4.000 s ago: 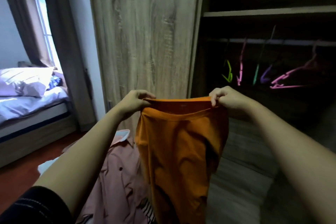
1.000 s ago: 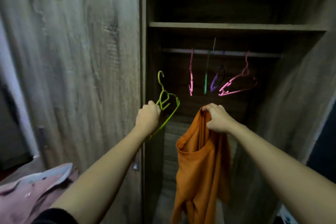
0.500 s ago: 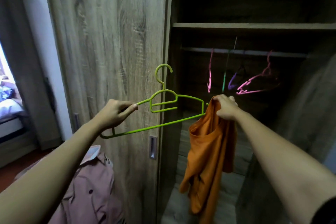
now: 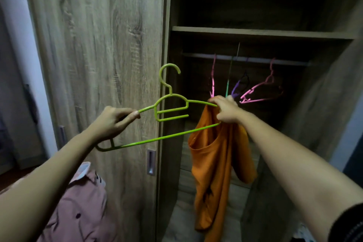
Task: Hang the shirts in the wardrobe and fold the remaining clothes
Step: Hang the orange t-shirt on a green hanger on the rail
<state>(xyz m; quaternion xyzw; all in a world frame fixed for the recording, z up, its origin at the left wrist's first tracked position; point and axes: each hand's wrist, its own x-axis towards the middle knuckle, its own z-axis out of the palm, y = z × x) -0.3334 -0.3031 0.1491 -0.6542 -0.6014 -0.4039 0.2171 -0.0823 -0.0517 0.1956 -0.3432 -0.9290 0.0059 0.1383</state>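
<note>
step: fitting green hanger (image 4: 170,108) into orange shirt (image 4: 216,163), centre-right of frame | left hand (image 4: 114,122): fingers pinch hanger's left arm | right hand (image 4: 225,111): clenched on shirt's bunched top at hanger's right tip | advice: open the neck, slide tip inside, keep hook upright for the rail (image 4: 245,60)

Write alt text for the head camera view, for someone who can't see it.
A left hand holds a green hanger by one end; the right hand grips an orange shirt at the other end, before an open wardrobe. Coloured hangers hang on its rail.
</note>
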